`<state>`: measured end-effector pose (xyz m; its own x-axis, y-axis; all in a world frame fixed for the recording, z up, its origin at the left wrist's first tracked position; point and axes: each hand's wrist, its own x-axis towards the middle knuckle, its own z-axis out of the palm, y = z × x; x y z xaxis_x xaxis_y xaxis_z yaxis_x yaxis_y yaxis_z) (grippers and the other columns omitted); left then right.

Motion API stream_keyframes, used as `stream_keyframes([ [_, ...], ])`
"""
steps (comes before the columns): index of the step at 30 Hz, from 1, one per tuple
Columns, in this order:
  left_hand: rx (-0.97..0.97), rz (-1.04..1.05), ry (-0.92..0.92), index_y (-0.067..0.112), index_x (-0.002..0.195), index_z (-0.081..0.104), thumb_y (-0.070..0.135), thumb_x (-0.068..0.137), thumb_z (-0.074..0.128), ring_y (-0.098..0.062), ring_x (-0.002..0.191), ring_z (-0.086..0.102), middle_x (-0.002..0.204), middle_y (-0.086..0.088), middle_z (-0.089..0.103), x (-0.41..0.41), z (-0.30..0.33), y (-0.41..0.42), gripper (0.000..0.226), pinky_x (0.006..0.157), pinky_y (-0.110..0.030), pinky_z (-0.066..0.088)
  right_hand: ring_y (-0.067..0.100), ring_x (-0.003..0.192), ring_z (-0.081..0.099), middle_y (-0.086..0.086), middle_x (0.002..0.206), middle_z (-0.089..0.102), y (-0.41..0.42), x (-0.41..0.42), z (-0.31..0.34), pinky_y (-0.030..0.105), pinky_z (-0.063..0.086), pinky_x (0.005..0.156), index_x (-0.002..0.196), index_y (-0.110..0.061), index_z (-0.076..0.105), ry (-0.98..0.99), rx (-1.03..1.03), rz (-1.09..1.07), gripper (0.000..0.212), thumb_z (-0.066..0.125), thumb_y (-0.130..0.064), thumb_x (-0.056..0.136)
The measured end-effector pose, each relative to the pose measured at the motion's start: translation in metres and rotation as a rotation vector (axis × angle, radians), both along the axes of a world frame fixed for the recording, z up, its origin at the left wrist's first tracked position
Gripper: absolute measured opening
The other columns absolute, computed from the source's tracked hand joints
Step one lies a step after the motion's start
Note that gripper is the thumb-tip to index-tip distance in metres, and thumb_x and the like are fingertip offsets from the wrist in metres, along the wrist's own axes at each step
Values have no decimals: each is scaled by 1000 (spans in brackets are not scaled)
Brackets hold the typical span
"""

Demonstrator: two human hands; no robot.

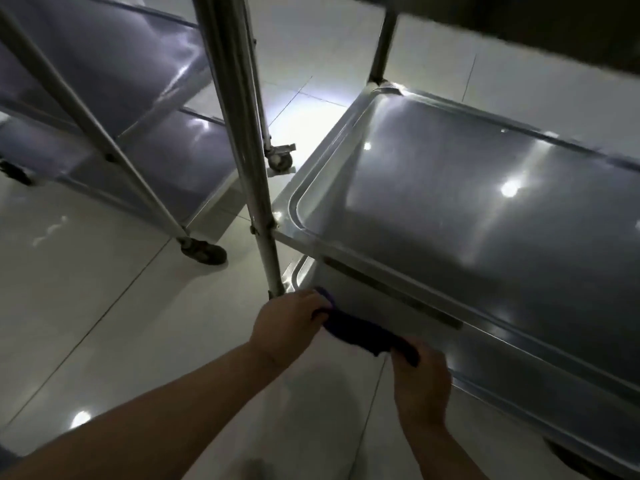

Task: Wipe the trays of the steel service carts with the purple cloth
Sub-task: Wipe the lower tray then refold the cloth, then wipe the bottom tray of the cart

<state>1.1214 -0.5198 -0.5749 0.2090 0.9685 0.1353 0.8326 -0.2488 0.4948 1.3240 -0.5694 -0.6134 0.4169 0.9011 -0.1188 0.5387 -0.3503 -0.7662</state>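
Note:
A dark purple cloth is stretched between my two hands, just below the near edge of the middle steel tray of the cart on the right. My left hand grips the cloth's left end beside the cart's front post. My right hand grips the cloth's right end, fingers curled round it. A corner of the cart's lower tray shows under the middle one; most of it is hidden.
A second steel cart with two trays stands at the left, its castors on the pale tiled floor. A further castor sits between the carts. The underside of an upper tray hangs overhead at the top right.

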Motion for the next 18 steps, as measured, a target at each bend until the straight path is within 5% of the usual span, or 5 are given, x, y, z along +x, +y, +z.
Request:
stream_keyframes([
  [4, 157, -86, -29, 14, 91, 73, 19, 80, 60, -12, 80, 69, 95, -2, 71, -2, -81, 21, 18, 72, -17, 48, 22, 79, 63, 8, 85, 68, 27, 8, -85, 32, 48, 76, 95, -8, 73, -193, 291, 110, 20, 73, 1, 78],
  [11, 152, -189, 54, 19, 85, 74, 4, 62, 82, -10, 74, 67, 89, 5, 71, -32, -194, 34, 29, 67, -19, 52, 11, 87, 48, -9, 75, 63, 57, 10, -172, 31, 42, 76, 68, -25, 72, -693, 404, 689, 37, 52, -53, 83],
  [14, 235, -107, -2, 13, 93, 71, 16, 82, 57, -19, 79, 66, 91, -2, 69, -43, -199, 36, 19, 68, -31, 57, 11, 116, 46, -1, 116, 65, 79, -6, -158, 39, 46, 96, 108, -19, 71, -607, 286, 763, 58, 37, -61, 89],
  [16, 277, 85, -74, 7, 91, 69, 12, 83, 62, -24, 81, 61, 90, -10, 66, -52, -198, 32, 11, 71, -34, 53, 15, 146, 13, -2, 156, 24, 95, -19, -158, 39, 14, 119, 148, -23, 34, -591, 62, 882, 79, 20, -71, 87],
  [18, 242, 338, -196, 2, 96, 63, 5, 77, 75, -24, 90, 50, 99, -17, 59, -61, -202, 31, 23, 77, -36, 46, 18, 146, -17, -6, 158, -11, 105, -33, -170, 39, -10, 119, 150, -37, -5, -738, -21, 1008, 84, -6, -81, 78],
])
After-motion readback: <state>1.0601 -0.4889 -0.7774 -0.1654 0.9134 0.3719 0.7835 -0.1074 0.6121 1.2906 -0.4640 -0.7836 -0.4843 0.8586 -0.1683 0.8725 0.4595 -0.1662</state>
